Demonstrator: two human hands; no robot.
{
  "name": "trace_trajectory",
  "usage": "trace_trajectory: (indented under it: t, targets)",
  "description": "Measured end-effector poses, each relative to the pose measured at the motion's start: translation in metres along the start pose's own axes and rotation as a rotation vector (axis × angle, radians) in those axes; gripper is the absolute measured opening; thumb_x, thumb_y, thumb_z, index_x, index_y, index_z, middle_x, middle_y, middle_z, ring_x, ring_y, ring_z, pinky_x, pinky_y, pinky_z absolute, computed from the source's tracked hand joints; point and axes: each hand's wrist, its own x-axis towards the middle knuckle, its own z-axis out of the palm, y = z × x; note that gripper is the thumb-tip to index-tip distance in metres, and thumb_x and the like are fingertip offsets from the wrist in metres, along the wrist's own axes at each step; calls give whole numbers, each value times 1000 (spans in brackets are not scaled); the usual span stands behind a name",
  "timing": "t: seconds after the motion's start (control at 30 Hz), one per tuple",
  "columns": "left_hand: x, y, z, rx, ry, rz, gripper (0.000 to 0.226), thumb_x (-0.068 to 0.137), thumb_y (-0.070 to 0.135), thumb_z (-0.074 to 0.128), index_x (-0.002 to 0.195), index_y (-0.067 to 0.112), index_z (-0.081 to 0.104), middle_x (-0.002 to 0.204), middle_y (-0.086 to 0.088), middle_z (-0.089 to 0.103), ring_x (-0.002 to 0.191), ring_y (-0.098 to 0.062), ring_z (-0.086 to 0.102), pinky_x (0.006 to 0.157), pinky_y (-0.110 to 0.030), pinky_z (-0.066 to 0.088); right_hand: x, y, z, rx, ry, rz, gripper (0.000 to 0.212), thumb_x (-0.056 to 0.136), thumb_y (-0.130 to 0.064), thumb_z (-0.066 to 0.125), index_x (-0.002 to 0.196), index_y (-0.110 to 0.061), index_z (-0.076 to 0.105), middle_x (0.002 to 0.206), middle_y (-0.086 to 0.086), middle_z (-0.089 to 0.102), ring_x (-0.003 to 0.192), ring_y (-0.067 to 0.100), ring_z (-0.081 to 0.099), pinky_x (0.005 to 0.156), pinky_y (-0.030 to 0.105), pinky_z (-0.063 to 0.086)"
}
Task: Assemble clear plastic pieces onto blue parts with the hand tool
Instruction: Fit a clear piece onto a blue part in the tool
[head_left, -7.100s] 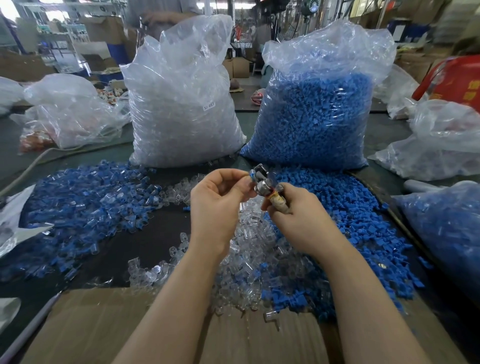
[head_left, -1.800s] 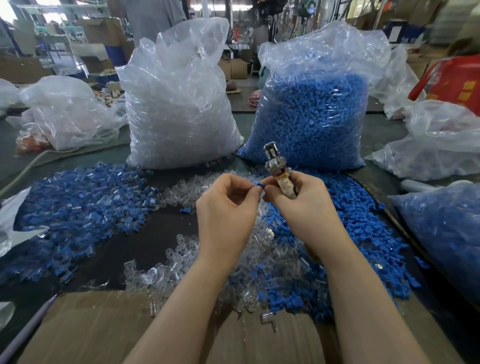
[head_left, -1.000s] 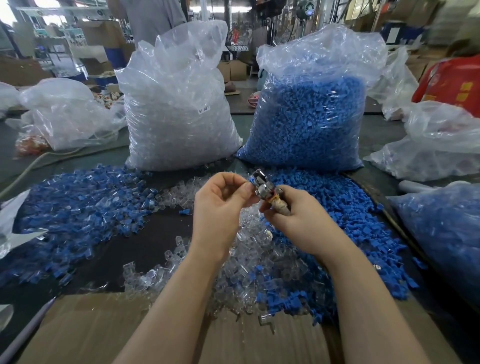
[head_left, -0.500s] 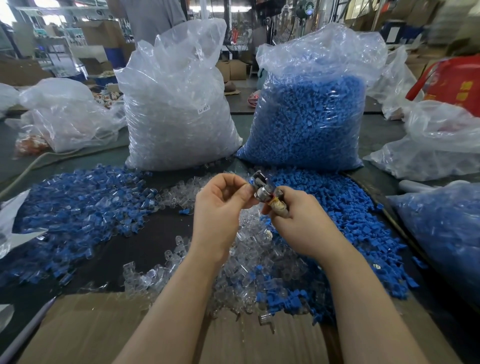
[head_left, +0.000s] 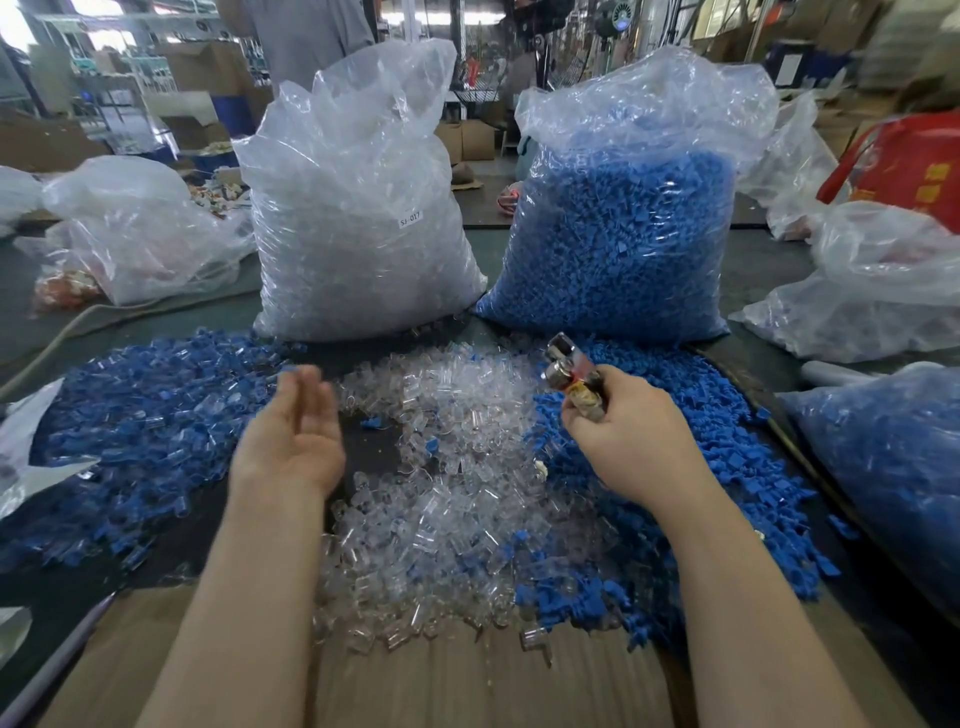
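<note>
left hand (head_left: 293, 431) palm up, fingers loose and blurred, grip apart, holds nothing | right hand (head_left: 631, 434) grip clamped on tool (head_left: 569, 371), handle hidden in fist | clear pieces (head_left: 457, 467) centre of bench, blue parts (head_left: 727, 441) right | tool jaw contents unclear

"SJ-017" on a small white label (head_left: 410, 219), clear-pieces bag (head_left: 358, 208)

At centre frame a dark strip of bare counter (head_left: 363, 452) runs between the heap of assembled blue pieces (head_left: 150, 415) at left and the clear pieces (head_left: 457, 467) in the middle — the one open lane. Loose blue parts (head_left: 727, 441) crowd the right. Two full bags — clear (head_left: 358, 223) and blue (head_left: 618, 234) — wall off the upper centre, touching the heaps.
</note>
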Motion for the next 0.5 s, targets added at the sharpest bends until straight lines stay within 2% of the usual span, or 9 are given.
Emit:
trace_trajectory:
  t: [0.1,0.27,0.4,0.5]
  targets:
    - [14,26,-14,-236,103,19,18,93,9,60,109,3,66,76,-7,74,65,-12,74,52,-21,56,1,4,0,-50,-12,22,15,92,-32,55,81,-22,52,72,-3,59,65,17,53,53,32,36]
    - [27,47,-26,-486,174,71,20,99,8,52,103,-5,66,85,-11,76,70,-16,75,51,-26,58,0,8,-1,-109,-83,35,20,92,-33,55,76,-19,53,69,0,59,64,19,54,52,33,39]
    - [29,46,-27,-483,156,98,22,103,14,47,98,-2,60,84,-12,76,76,-18,76,53,-29,59,0,6,-1,-122,-166,18,23,89,-33,60,70,-23,51,64,-3,58,61,16,53,49,31,36]
    - [26,40,-22,-348,98,78,18,102,18,49,98,4,60,81,-7,75,75,-13,75,56,-24,59,0,2,1,-147,-199,-1,24,87,-34,62,68,-24,49,65,-5,57,62,14,53,49,30,32]
